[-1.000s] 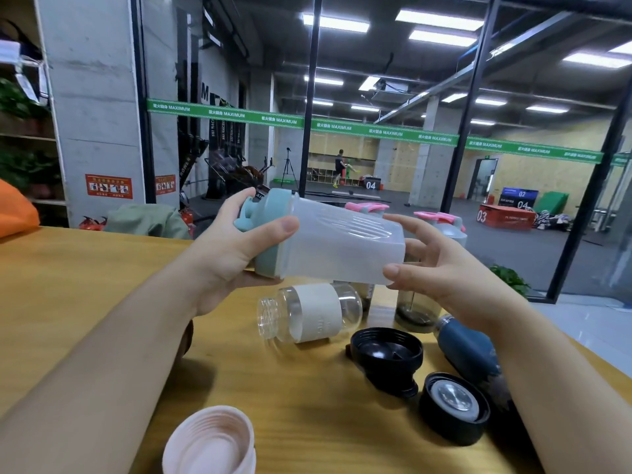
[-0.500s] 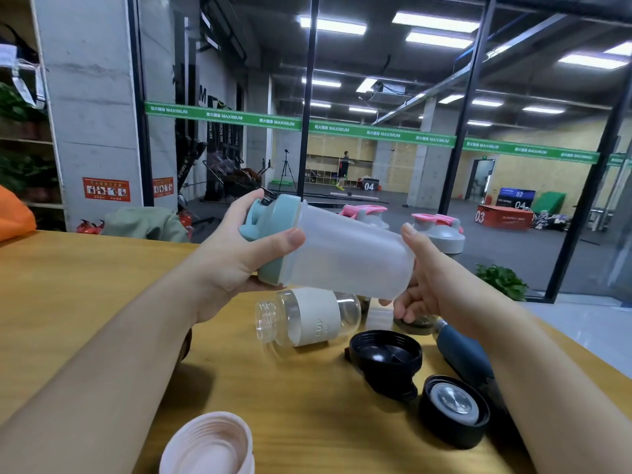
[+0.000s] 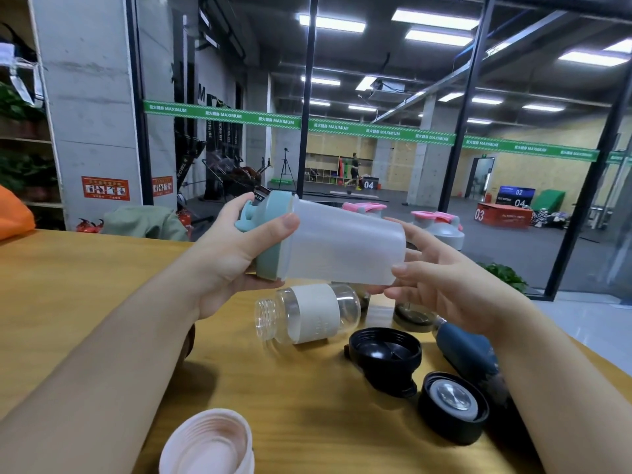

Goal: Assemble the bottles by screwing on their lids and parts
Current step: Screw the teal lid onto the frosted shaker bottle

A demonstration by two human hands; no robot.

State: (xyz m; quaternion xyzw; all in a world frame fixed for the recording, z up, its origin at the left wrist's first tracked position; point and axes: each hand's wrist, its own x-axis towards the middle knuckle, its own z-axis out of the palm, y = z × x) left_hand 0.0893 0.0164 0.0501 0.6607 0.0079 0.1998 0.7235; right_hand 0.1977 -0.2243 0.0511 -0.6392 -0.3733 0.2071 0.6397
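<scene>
Pink cup (image 3: 208, 446) cut off; blue bottle (image 3: 468, 354) partly hidden.

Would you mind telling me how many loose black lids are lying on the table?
2: one black threaded lid lies open side up beside the clear bottle; one black metal-lined lid is nearer, by the right forearm. Arms may hide others.
</scene>
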